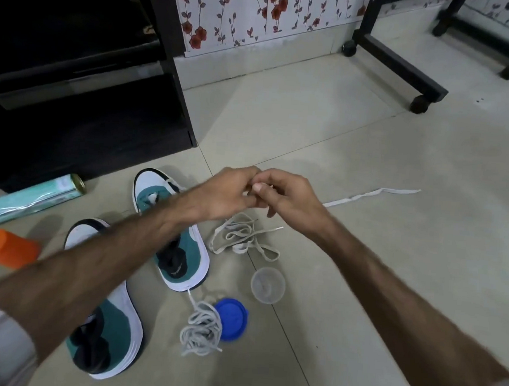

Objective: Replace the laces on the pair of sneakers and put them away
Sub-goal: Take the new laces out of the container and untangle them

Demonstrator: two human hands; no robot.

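Both hands (254, 193) pinch white lace (369, 194) w/ sneakers (182, 248), blue lid (231, 319), cup (268, 285) below.

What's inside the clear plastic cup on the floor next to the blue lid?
The clear plastic cup looks empty; only the floor tile shows through it. Its blue lid lies off beside it.

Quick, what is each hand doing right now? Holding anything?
Left hand: fingers curled, pinching the white lace that trails off across the floor.
Right hand: fingers curled, pinching the same lace where the hands meet.
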